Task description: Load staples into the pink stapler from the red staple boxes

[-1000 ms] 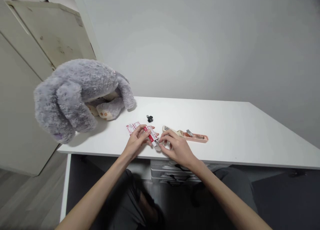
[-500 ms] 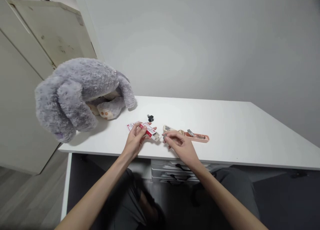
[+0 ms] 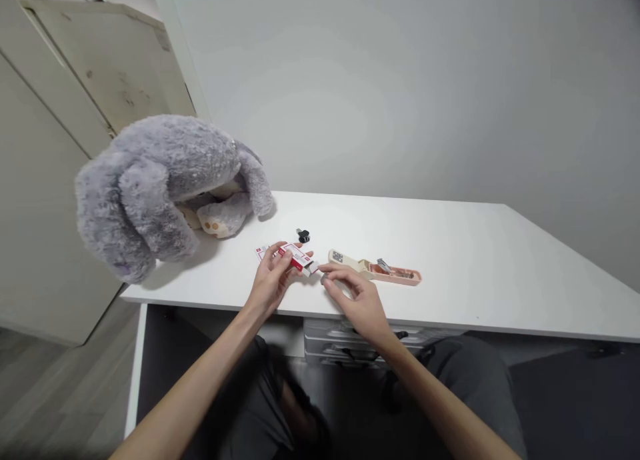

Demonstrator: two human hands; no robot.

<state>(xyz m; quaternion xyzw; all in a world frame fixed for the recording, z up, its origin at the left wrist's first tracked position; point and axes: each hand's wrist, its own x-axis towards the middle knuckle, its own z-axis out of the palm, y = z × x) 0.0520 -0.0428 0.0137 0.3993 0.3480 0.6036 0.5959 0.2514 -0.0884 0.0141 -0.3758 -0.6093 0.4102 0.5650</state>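
Observation:
My left hand [image 3: 273,273] is closed round a small red-and-white cardboard box [image 3: 296,257], thumb on top, its open flap end facing right. Just right of that end, my right hand [image 3: 354,293] pinches a small grey piece [image 3: 325,279] between thumb and fingers; its kind is too small to make out. Partly hidden behind my left fingers, a second red-and-white packet [image 3: 261,251] lies on the table. Beyond my right hand lies a long, opened cream-and-pink holder [image 3: 400,280] with metal parts in its pink section.
A small black-and-metal object [image 3: 303,236] lies on the white table [image 3: 475,267] beyond the box. A big grey plush toy [image 3: 170,160] takes up the left end. Behind is the wall; under the table edge are drawers [image 3: 345,347].
My right hand has moved slightly left and down with the grey piece, close to the box's open end. My left hand keeps hold of the box. The view has shifted slightly.

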